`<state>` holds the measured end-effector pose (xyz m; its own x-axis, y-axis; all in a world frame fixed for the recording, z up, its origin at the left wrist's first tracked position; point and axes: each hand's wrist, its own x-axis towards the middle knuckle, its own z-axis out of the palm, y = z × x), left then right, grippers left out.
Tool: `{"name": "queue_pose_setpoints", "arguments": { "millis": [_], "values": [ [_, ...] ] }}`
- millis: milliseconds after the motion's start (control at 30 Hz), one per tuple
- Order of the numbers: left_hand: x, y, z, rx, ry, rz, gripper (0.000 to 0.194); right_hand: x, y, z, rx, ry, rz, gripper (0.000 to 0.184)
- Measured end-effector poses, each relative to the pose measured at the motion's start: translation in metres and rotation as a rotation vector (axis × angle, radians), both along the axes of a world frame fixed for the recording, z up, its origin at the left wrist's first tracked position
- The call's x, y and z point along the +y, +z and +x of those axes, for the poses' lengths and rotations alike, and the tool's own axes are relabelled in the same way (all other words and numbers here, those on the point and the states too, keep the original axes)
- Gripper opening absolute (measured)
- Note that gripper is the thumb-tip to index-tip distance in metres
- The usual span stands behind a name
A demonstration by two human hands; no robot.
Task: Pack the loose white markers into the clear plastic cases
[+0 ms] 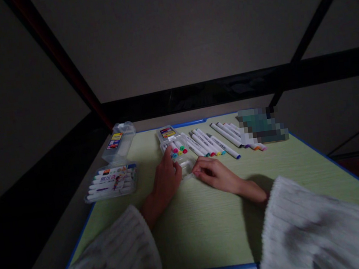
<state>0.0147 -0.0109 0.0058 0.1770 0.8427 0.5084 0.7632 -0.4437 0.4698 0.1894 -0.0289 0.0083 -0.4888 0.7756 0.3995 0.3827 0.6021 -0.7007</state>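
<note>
A small clear plastic marker case [167, 134] lies in the middle of the table with its lid [186, 167] folded open towards me. Inside it, white markers [180, 148] show pink, green, yellow and blue ends. My left hand [165, 177] grips the case's left side, index finger up along it and thumb by the lid. My right hand [216, 174] rests on the table with its fingers curled together at the lid's right edge. Its fingertips are partly hidden. Several loose white markers [208, 141] with coloured ends lie just beyond my right hand.
At the left stand an upright clear case [120, 144] and a flat case full of markers [111, 183]. More loose markers [227, 135] lie at the back right, beside a blurred-out dark green object [262, 126]. The pale green table [204, 227] has blue edges and meets a wall behind.
</note>
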Motion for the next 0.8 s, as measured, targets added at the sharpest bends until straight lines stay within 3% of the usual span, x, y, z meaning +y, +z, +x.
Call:
{"name": "queue_pose_setpoints", "arguments": {
  "millis": [800],
  "values": [
    [0.0024, -0.0017, 0.0014, 0.073, -0.034, 0.024, 0.047, 0.0002, -0.0019, 0.0003, -0.013, 0.003, 0.017, 0.013]
  ]
}}
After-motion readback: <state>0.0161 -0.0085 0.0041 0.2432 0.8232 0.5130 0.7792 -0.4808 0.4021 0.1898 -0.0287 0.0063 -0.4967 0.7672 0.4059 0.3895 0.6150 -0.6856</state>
